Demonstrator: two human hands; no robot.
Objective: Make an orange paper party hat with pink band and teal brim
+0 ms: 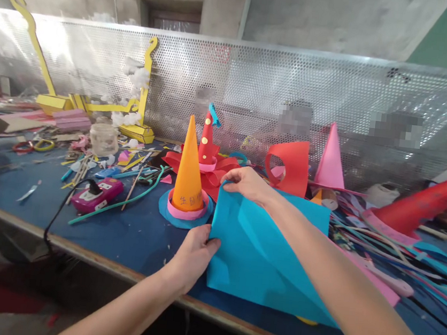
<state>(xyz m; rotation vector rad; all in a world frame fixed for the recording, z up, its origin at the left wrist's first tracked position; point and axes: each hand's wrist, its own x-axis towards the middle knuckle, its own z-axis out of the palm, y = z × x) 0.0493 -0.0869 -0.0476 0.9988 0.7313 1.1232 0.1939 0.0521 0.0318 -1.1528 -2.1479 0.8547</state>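
A large blue foam sheet (262, 252) is held up over the near edge of the table, tilted, with its surface slightly creased. My left hand (197, 248) pinches its left edge about midway up. At the upper left corner, my right hand (251, 186) grips the same sheet between thumb and fingers, the arm crossing in front of it. Just left of the sheet stands an orange cone hat (189, 171) with handwriting, a pink band and a round blue brim (166, 210). Behind it is a red cone hat (206, 138) with pale dots.
A purple power strip (97, 195) with a black cable lies at left, beside a teal strip (130, 202) and scraps. A pink cone (331, 161), a cut red sheet (298, 168), a red cone hat (408, 210) and a glue gun (390, 279) are at right. A perforated metal screen (253, 85) backs the table.
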